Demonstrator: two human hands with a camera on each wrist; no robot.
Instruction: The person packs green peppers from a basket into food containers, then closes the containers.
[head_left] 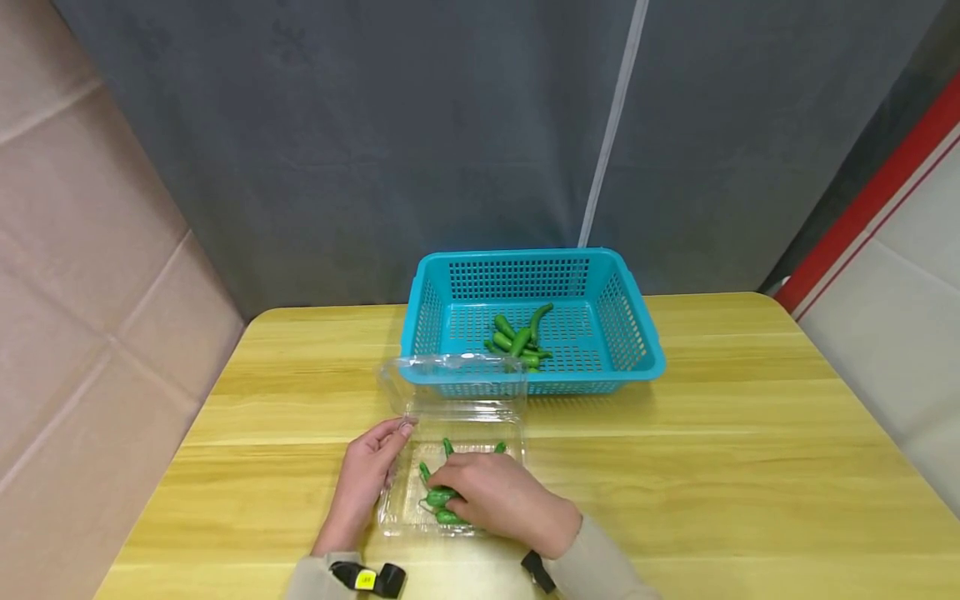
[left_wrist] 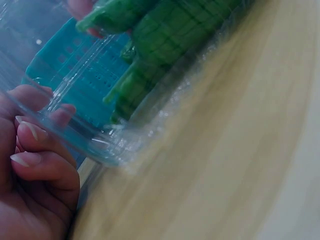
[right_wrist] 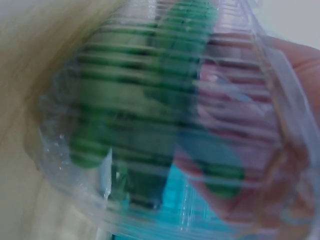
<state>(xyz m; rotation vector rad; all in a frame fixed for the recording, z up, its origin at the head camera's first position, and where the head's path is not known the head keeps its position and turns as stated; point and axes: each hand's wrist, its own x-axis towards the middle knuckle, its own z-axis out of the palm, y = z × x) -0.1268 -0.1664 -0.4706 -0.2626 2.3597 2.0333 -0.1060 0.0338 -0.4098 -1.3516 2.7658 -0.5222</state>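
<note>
Right hand (head_left: 498, 496): fingers curled, pinching a green pepper (head_left: 440, 497) inside the clear container (head_left: 472, 432) on the surface (head_left: 750, 467); long axis left-right (stem leftward, head view). Left hand (head_left: 367, 468): thumb and fingers nearly together, gripping the container's left rim.

2 beige sleeves (head_left: 600, 568), 2 black wrist straps (head_left: 344, 573), 1 yellow label (head_left: 365, 579) on the left

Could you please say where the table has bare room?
The table is bare right of the blue basket and right hand, and left of the left hand. It is crowded between the hands, where the clear container sits.
</note>
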